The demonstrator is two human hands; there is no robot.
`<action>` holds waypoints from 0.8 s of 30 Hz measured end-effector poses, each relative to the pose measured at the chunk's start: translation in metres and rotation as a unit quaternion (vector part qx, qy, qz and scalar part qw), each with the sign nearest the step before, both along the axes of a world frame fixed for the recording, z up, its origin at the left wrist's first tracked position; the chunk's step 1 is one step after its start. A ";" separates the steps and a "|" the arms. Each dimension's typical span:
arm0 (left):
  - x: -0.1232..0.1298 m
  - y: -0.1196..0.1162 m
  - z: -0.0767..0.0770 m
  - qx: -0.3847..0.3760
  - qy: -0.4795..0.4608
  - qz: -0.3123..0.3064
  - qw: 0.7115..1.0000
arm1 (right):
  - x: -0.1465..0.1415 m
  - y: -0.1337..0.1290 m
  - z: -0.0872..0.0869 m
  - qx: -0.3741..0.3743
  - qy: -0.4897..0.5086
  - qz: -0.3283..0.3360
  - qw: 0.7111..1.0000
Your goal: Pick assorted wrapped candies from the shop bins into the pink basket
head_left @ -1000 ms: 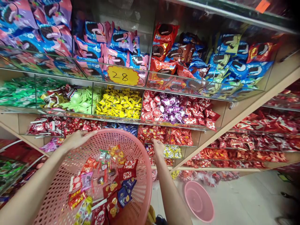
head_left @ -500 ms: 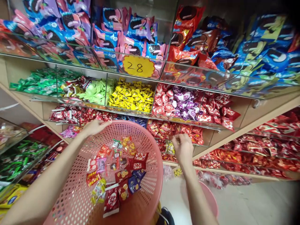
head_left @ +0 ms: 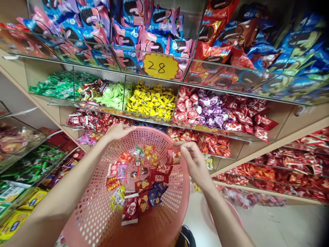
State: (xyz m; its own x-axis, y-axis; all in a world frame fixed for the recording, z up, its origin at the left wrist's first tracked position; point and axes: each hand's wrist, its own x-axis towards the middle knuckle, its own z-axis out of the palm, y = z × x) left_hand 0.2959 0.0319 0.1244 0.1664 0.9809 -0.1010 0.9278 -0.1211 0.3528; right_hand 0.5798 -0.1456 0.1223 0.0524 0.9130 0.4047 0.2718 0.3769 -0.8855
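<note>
My left hand (head_left: 119,131) grips the far rim of a pink perforated plastic basket (head_left: 89,219), which is tilted toward me. Between the thumb and fingers of my right hand (head_left: 194,159) is a small red candy packet (head_left: 173,155), held over the basket's right rim. Inside the basket lie assorted wrapped candies: a dark red packet with white ends (head_left: 130,209), a blue packet (head_left: 155,197), a yellow-and-white packet (head_left: 118,197) and several others in red, orange and green. Part of the left hand's fingers is hidden behind the rim.
Shelves rise just beyond the basket. Yellow candies (head_left: 152,102), green candies (head_left: 61,84) and purple-white candies (head_left: 211,107) fill glass-fronted bins, beneath a yellow "28" tag (head_left: 160,66). A second pink basket (head_left: 228,212) is on the floor at right; more candy bins (head_left: 36,166) stand at left.
My right hand has come back from the lower shelf to the basket's rim, and a red candy packet now shows in its fingers. The view has shifted slightly; my left hand keeps its hold.
</note>
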 end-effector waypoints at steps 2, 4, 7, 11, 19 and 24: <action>0.003 -0.001 0.002 0.005 -0.003 -0.011 1.000 | -0.014 0.012 -0.011 -0.087 0.033 0.087 0.992; 0.008 -0.002 0.005 0.010 0.002 -0.019 1.000 | -0.027 0.023 -0.020 -0.126 -0.005 0.165 0.978; 0.014 -0.003 0.010 0.016 0.015 -0.031 0.999 | -0.047 0.036 -0.027 -0.144 -0.141 0.278 0.939; 0.021 -0.005 0.013 0.022 0.040 -0.035 0.998 | -0.073 0.046 -0.030 -0.179 -0.319 0.376 0.851; 0.018 -0.004 0.010 0.028 0.040 -0.040 0.998 | -0.101 0.045 -0.048 -0.131 -0.458 0.410 0.778; 0.017 -0.004 0.008 0.025 0.036 -0.040 0.998 | -0.101 0.038 -0.062 -0.115 -0.502 0.383 0.767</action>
